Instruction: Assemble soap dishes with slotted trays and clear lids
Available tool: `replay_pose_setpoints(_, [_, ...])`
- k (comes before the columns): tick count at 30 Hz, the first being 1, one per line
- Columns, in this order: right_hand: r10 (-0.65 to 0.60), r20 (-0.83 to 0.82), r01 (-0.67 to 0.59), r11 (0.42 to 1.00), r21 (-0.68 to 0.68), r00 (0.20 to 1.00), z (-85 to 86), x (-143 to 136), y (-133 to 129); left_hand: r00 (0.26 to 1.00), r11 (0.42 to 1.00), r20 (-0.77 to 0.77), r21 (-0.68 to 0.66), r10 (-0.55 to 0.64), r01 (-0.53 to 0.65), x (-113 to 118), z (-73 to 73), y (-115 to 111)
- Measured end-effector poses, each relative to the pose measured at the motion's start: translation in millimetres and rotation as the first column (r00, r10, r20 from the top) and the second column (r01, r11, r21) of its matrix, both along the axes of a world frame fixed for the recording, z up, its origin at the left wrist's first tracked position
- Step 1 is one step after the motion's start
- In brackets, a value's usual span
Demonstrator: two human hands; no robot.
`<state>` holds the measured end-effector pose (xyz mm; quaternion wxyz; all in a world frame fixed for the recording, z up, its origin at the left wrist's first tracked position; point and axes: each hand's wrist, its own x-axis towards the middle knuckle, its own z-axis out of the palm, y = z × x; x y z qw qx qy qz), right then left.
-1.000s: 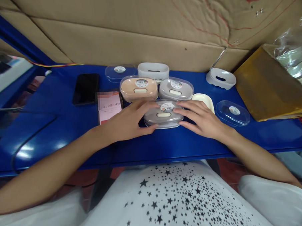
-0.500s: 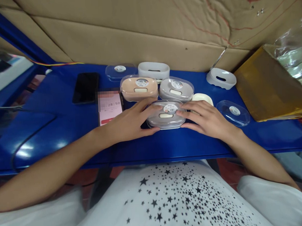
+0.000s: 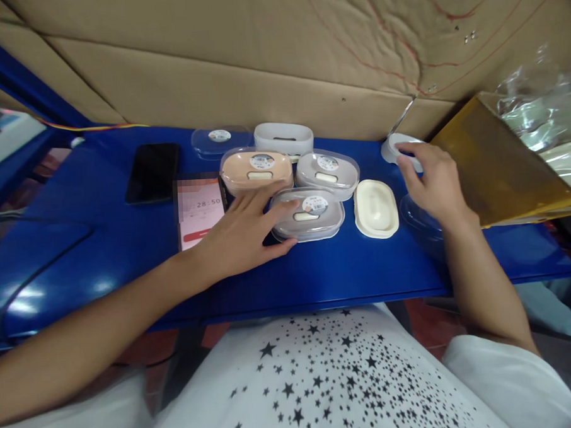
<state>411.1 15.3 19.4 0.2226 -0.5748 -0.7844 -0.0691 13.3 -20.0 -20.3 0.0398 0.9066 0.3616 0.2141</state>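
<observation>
My left hand (image 3: 248,231) grips the left end of a grey soap box (image 3: 309,222), thumb along its front edge and fingers on its clear lid. This box lies on the blue table with a round label and a cream insert in its slot. At the back right, my right hand (image 3: 428,179) is over a pale grey soap dish (image 3: 390,147), thumb and forefinger apart at its rim. Its other fingers are partly hidden. A cream oval tray (image 3: 376,210) lies between my hands. Behind the held box are a peach soap box (image 3: 236,169) and another grey soap box (image 3: 312,168).
A clear lid (image 3: 216,141) and a white dish (image 3: 275,139) are at the back. Another clear lid (image 3: 415,218) lies partly under my right hand. Two phones (image 3: 154,172) lie left. A taped carton (image 3: 496,167) stands right, a cardboard wall (image 3: 213,78) behind.
My right hand has let go of the grey soap box and moved right and back to the pale grey dish. The cream tray now shows fully. My left hand stays on the box.
</observation>
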Motion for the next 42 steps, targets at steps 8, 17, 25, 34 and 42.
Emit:
replay_pose_setpoints(8, [-0.206, 0.229, 0.252, 0.948, -0.195, 0.951, -26.4, 56.6, 43.4, 1.0, 0.996, -0.014, 0.087, 0.022, -0.021, 3.7, 2.5, -0.1])
replay_pose_setpoints(17, [0.067, -0.031, -0.061, 0.983, 0.171, 0.997, 17.1, -35.3, -40.5, 0.98, 0.981, 0.123, 0.131, -0.159, 0.142, 0.5, 13.4, -9.8])
replay_pose_setpoints(25, [0.724, 0.049, -0.726, 0.687, 0.034, 0.688, 1.0, -90.8, -88.3, 0.913, 0.895, 0.105, 0.269, -0.395, 0.356, -0.5, 16.8, -17.9])
replay_pose_setpoints(34, [0.478, -0.217, -0.48, 0.876, 0.05, 0.851, 5.7, -65.9, -56.4, 0.846, 0.76, -0.181, 0.374, -0.502, 0.531, 11.3, 25.1, -35.9])
replay_pose_setpoints(42, [-0.155, 0.368, 0.298, 0.879, -0.373, 0.917, -6.7, -47.6, -35.7, 0.839, 0.813, -0.189, 0.212, -0.51, 0.542, 11.6, 11.5, -33.4])
